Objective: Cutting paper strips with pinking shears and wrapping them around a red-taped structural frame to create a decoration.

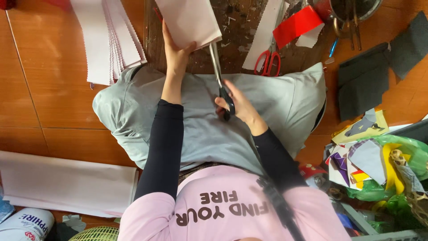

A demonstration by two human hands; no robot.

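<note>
Steadying the pale folded sheet (189, 20) in my clamped left hand (176, 53) so the black-handled scissors (220, 78), gripped by my right hand (238, 105), cut cleanly.

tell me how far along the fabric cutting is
Done: a fanned stack of cut pale strips lies at upper left. In hand: the left hand holds a pale pink piece while the right hand works black-handled scissors along its edge. Left: a folded pale sheet lies uncut at lower left.

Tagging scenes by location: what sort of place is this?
Likely a home craft spot on a wooden floor: stacked pale sheets, scissors cutting one, bagged scraps.
</note>
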